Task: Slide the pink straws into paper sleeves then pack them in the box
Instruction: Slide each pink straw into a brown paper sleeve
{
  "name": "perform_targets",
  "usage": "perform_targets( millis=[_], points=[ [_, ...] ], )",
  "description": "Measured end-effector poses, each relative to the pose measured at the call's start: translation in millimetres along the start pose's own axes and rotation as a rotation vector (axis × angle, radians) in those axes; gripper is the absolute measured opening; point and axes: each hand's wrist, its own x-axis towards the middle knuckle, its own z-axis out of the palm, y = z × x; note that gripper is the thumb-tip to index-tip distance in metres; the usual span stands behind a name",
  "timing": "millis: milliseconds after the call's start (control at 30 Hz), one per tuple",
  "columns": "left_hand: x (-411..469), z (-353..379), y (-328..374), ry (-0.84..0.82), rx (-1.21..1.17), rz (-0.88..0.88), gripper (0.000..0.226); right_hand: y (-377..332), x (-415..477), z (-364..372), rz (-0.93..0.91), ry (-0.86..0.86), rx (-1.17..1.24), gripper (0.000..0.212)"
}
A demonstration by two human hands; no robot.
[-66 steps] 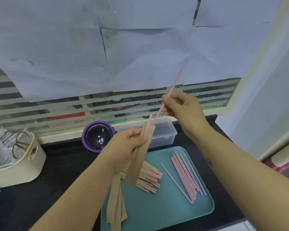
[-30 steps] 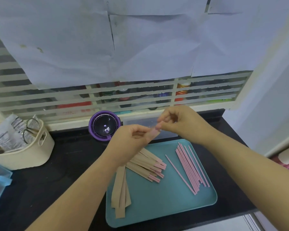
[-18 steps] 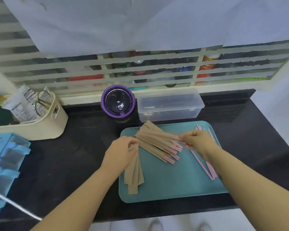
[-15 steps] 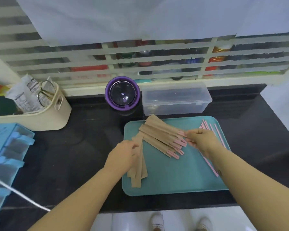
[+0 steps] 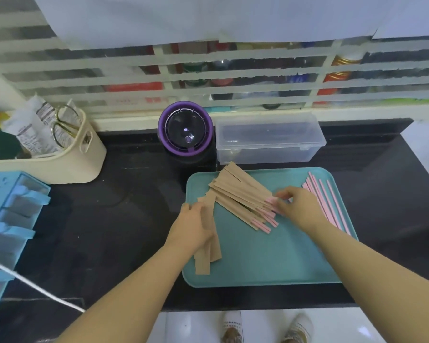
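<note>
right hand point(image 5: 298, 209) fingers pinched on sleeved straws point(image 5: 243, 197), frame centre, setting one down | left hand point(image 5: 193, 227) flat on empty sleeves point(image 5: 206, 246), grip unclear | box point(image 5: 269, 139) lid on

I can't tell if my right hand point(image 5: 298, 207) grips a sleeved straw point(image 5: 270, 201); lower ends of bare pink straws point(image 5: 328, 201) hidden behind my wrist.
</note>
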Motion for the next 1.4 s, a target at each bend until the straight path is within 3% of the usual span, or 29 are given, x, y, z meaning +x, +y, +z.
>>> perform_targets(
  millis=[133,200,300,333,500,567,667,833,1000,1167,1267,1400],
  points=[
    [-2.0,-20.9,-1.4,0.011,-0.229,-0.047,0.059,-10.7,-3.2,-8.1,-0.067,0.019,0.029,0.019],
    [-5.1,-37.1,3.0,-0.017,-0.465,-0.093,0.055,-25.1,-5.8,-14.5,-0.101,0.002,0.102,0.016],
    [-19.3,-62.5,21.7,-0.277,-1.072,-0.124,0.038,-55.3,-13.3,-24.5,-0.132,-0.091,0.208,0.010],
    [-24.3,-68.9,27.2,-0.367,-1.174,-0.090,0.034,-64.8,-16.6,-27.8,-0.127,-0.136,0.268,0.010],
    [-39.9,-89.0,61.2,-0.647,-1.300,0.128,0.039,-99.2,-31.2,-49.4,-0.098,-0.502,0.542,0.028],
    [-41.6,-94.7,73.2,-0.673,-1.293,0.171,0.039,-107.0,-35.1,-57.7,-0.150,-0.466,0.559,0.024],
    [-40.9,-102.2,83.9,-0.602,-1.257,0.183,0.038,-114.7,-37.5,-73.3,-0.194,-0.258,0.603,0.016],
    [-44.2,-110.5,93.1,-0.451,-1.055,0.204,0.023,-120.3,-46.6,-101.3,-0.268,-0.086,0.563,0.016],
    [-48.1,-114.0,98.2,-0.225,-1.066,0.221,0.016,-108.5,-40.7,-115.8,-0.168,0.034,0.703,0.024],
    [-40.7,-124.2,105.8,-0.004,-1.300,0.184,0.018,-89.0,-37.9,-118.1,-0.033,-0.203,0.868,0.023],
    [-38.4,-126.8,111.1,0.028,-1.350,0.219,0.017,-81.0,-43.9,-112.7,-0.010,-0.376,0.687,0.007],
    [-38.7,-125.3,122.0,0.068,-1.264,0.307,0.018,-81.3,-53.7,-109.5,-0.080,-0.505,0.355,0.014]
  ],
)
